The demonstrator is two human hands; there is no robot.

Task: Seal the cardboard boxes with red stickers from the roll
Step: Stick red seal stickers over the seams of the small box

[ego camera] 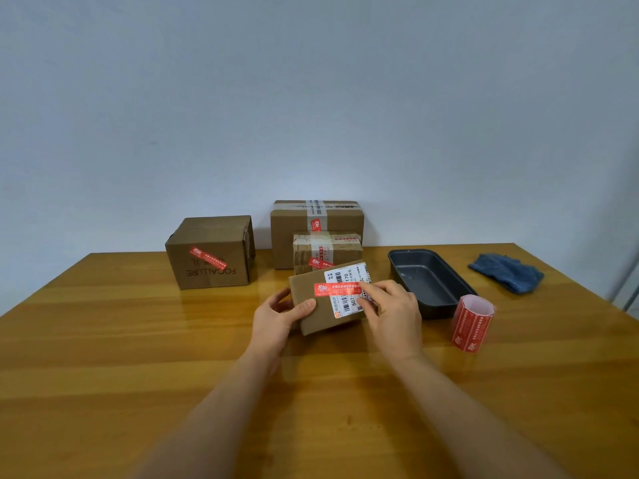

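We're gripping w/ the left hand (276, 314): thumb curling over the top face of the flat cardboard box (311, 314), fingers wrapping its left edge, so that hand is clamped on the box. Right hand (394, 311) is lying on the box's right part w/ fingers loosely extended, index tip pressing down on the right end of the red sticker (337, 289); not pinching anything as far as we're seeing.

Box is sitting mid-table, tilted a bit, near edge toward us. It's plain brown, thin, w/ a white shipping label (347, 295) showing barcodes and "T70" text. The sticker is a long red strip w/ white print, lying flat across the box top, its right part overlapping the label.

Sticker roll (472, 323) is standing upright on the wooden table (138, 357), right of the box and apart from it: red strips outside, pale pink inside.

Behind we're seeing three more boxes, each w/ a red sticker: FOCALLURE box (211, 254) at left, big taped box (316, 224) at back, small taped box (326, 250) just in front of it. Dark baking pan (430, 281) is just beside the right hand, blue cloth (506, 271) farther right.
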